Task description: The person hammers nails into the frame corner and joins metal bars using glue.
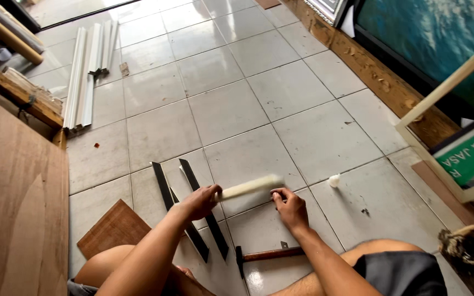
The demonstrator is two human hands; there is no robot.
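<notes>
Left hand (pixel 201 201) grips cream moulding strip (pixel 249 187); right hand (pixel 290 207) fingers pinch its far end. Black strips (pixel 193 203), hammer (pixel 267 255) on floor (pixel 281 104). Step judged: aligning; steady hold needed.

We are looking down at a person whose two forearms are showing bare, with no sleeves reaching them. The left hand (pixel 199 201) and right hand (pixel 290 208) are wearing no gloves or rings. Dark grey shorts (pixel 404 272) are covering the near right thigh (knees are showing bare).
</notes>
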